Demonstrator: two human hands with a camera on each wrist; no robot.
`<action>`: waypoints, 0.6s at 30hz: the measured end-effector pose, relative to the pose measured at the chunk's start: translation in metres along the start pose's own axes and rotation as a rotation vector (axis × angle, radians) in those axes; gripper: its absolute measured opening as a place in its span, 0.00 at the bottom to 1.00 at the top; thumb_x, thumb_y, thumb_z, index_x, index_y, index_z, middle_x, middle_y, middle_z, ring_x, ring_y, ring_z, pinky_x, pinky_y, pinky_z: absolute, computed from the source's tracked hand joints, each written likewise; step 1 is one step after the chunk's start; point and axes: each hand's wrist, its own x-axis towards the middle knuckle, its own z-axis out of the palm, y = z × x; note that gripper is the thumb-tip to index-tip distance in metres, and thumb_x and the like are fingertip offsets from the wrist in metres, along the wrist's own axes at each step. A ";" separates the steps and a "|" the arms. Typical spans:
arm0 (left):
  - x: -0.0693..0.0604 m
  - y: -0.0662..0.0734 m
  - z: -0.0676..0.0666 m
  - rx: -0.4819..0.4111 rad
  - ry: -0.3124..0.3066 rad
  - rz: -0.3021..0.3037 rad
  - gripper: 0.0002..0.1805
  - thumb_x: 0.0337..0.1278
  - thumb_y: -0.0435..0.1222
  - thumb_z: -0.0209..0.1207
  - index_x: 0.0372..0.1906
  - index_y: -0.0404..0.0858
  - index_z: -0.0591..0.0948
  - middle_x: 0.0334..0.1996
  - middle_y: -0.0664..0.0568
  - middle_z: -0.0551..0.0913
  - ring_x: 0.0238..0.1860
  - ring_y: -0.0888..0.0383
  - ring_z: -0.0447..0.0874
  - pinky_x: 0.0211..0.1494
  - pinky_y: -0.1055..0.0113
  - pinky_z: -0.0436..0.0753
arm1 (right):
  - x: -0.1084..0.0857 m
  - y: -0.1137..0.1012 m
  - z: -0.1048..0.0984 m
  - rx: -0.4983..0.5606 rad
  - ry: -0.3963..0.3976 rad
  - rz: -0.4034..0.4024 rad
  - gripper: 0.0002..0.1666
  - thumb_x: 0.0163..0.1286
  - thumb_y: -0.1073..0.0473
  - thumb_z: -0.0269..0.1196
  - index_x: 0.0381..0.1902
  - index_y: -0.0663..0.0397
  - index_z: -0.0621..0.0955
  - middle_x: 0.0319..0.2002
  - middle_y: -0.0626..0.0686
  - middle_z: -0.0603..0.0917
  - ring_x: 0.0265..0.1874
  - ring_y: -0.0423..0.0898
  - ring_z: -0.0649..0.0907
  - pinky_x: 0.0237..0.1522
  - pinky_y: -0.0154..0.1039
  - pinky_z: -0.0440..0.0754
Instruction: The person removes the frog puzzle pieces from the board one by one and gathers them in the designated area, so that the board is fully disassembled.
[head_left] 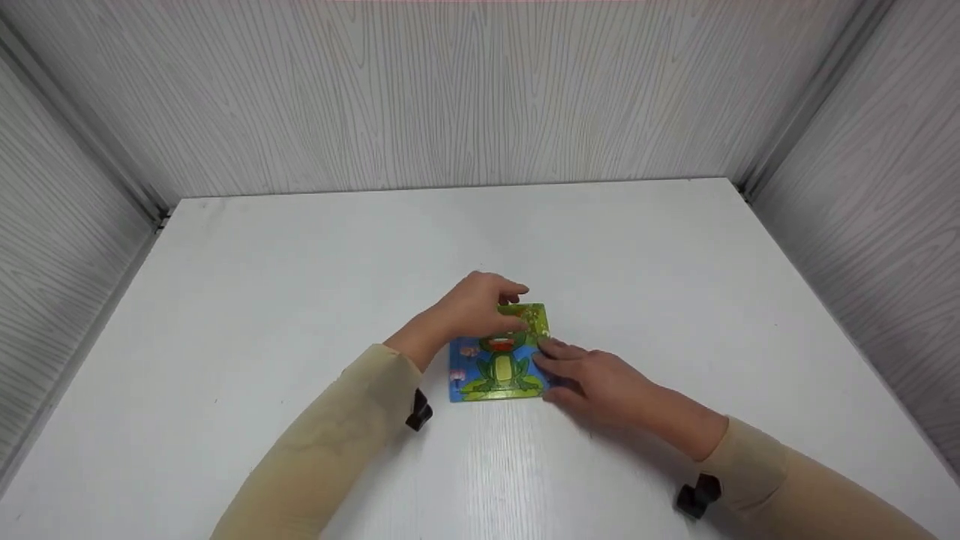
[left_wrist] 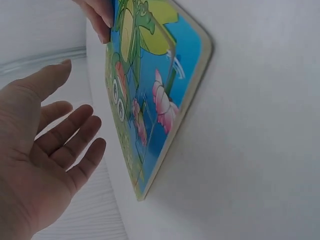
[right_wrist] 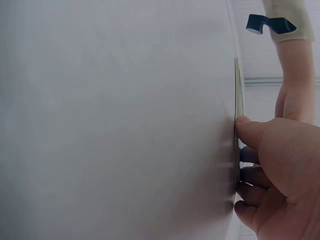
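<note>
A square frog jigsaw puzzle (head_left: 491, 375) lies flat on the white table, its picture a green frog on blue with pink flowers. Seams between pieces show in the left wrist view of the puzzle (left_wrist: 150, 60). My left hand (head_left: 476, 306) hovers over the puzzle's far left part, hiding some of the frog's head. Its fingers are loosely bent and hold nothing. Along the right edge rests my right hand (head_left: 600, 382), fingertips on the border and thumb by the near right corner. From the right wrist, the thumb (right_wrist: 250, 129) touches the board's thin edge.
The white table (head_left: 300, 262) meets a wood-grain back panel (head_left: 450, 97), with similar panels at left and right. Each beige sleeve carries a small black wrist mount, one near the left cuff (head_left: 418, 411) and one near the right cuff (head_left: 697, 496).
</note>
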 end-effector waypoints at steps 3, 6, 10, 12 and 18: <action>0.009 -0.005 0.005 -0.051 -0.033 -0.033 0.33 0.64 0.44 0.73 0.72 0.38 0.80 0.59 0.47 0.85 0.57 0.53 0.83 0.64 0.59 0.81 | 0.000 0.000 0.001 0.008 0.007 -0.007 0.34 0.80 0.50 0.65 0.76 0.60 0.74 0.78 0.61 0.69 0.73 0.59 0.73 0.66 0.57 0.78; 0.013 -0.008 0.009 -0.085 -0.055 -0.066 0.32 0.64 0.43 0.73 0.70 0.40 0.81 0.58 0.48 0.82 0.56 0.55 0.82 0.62 0.61 0.82 | 0.000 0.000 0.001 0.005 0.014 -0.011 0.34 0.80 0.50 0.65 0.76 0.60 0.74 0.78 0.61 0.69 0.74 0.59 0.73 0.66 0.57 0.77; 0.016 -0.012 0.012 -0.109 -0.082 -0.090 0.30 0.64 0.43 0.73 0.69 0.41 0.82 0.59 0.50 0.80 0.55 0.55 0.80 0.63 0.60 0.81 | 0.001 -0.001 0.001 0.001 0.010 0.001 0.34 0.80 0.50 0.65 0.76 0.59 0.73 0.79 0.59 0.68 0.75 0.58 0.72 0.67 0.57 0.77; 0.016 -0.013 0.012 -0.103 -0.094 -0.086 0.29 0.64 0.42 0.73 0.69 0.42 0.82 0.60 0.51 0.79 0.56 0.54 0.79 0.65 0.59 0.80 | 0.001 -0.001 0.001 0.004 0.008 0.010 0.35 0.80 0.49 0.65 0.77 0.58 0.73 0.79 0.58 0.68 0.75 0.57 0.72 0.67 0.57 0.76; 0.018 -0.012 0.012 -0.065 -0.126 -0.034 0.29 0.65 0.40 0.72 0.69 0.43 0.82 0.61 0.49 0.77 0.58 0.53 0.78 0.68 0.58 0.77 | -0.002 0.001 0.003 0.019 0.006 0.019 0.34 0.80 0.49 0.64 0.77 0.58 0.73 0.79 0.58 0.68 0.75 0.56 0.71 0.68 0.57 0.76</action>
